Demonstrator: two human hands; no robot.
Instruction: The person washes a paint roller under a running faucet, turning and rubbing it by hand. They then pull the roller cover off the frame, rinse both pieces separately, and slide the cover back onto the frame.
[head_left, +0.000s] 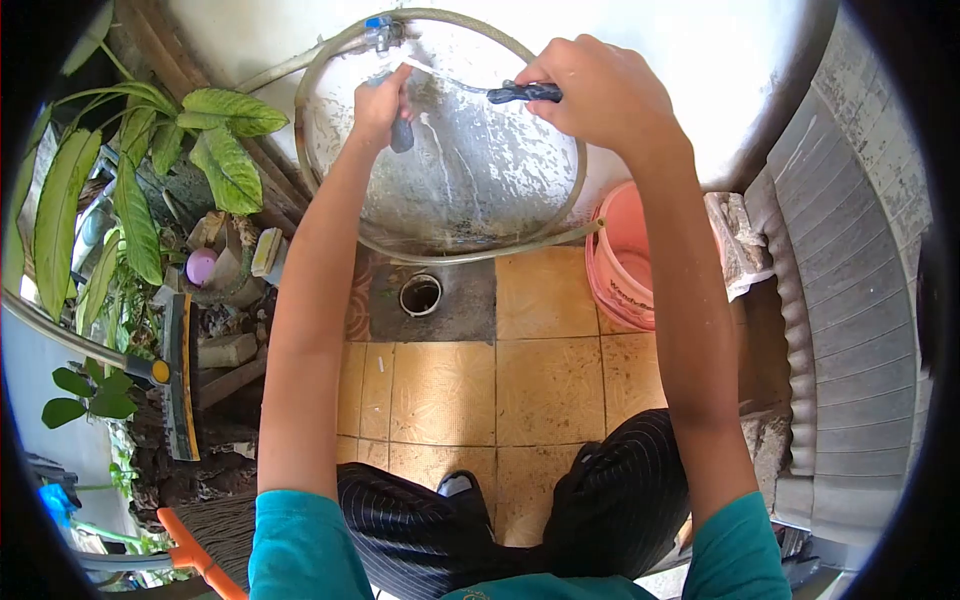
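Black handle in right hand; grey handle, left hand.

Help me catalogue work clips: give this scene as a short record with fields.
left hand: closed on a greyish object, kind unclear
right hand: gripping a black handle
between hands: thin, pale strand or rod
water fitting: tap with blue lever, above the hands
hose: pale loop against the wall
floor: yellowish tiles, round opening left of the pink bucket
left side: leafy plants
unclear: what the held things are
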